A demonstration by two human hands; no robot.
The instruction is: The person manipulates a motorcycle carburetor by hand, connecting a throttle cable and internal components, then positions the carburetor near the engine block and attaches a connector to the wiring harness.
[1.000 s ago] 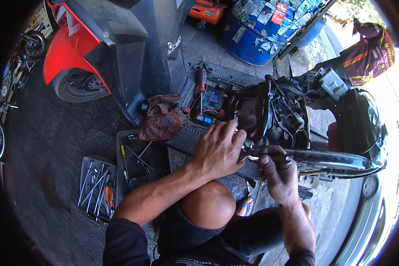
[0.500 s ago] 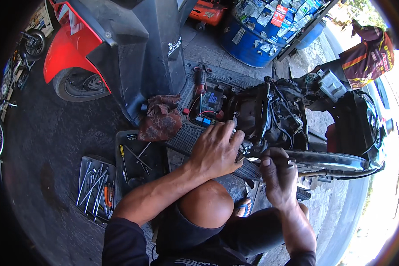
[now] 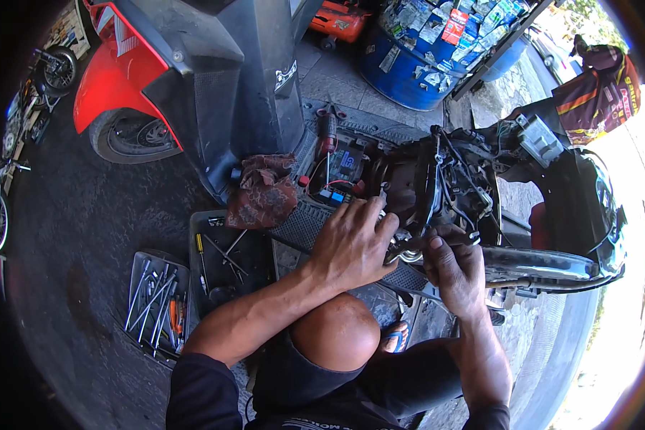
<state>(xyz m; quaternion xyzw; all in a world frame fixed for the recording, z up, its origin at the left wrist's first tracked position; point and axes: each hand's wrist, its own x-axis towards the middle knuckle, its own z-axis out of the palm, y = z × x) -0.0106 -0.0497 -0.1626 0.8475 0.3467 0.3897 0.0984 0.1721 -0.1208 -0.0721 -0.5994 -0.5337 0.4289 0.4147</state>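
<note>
Crouching beside the stripped scooter (image 3: 480, 186) — left hand (image 3: 351, 247) lies palm-down, fingers loosely spread, tips on the engine block (image 3: 416, 186) edge. Right hand (image 3: 455, 269) fingers curled tight round a dark tool handle (image 3: 437, 236), thumb on top. Handle's long axis runs roughly left-right, tip toward a shiny metal fitting (image 3: 401, 252) between both hands; actual contact probably, view's too cluttered. Rag (image 3: 261, 190) sits on the footboard, well left

Glossy red and matt black plastic panels clad the scooter (image 3: 193, 79) at upper left. A crumpled, faded brown cloth rag (image 3: 264, 190) lies at centre. Bare metal tools gleam in the tray (image 3: 137, 269) at lower left, on rough, stained concrete floor (image 3: 86, 215). A shiny chromed exhaust (image 3: 545, 261) runs at right.
</note>
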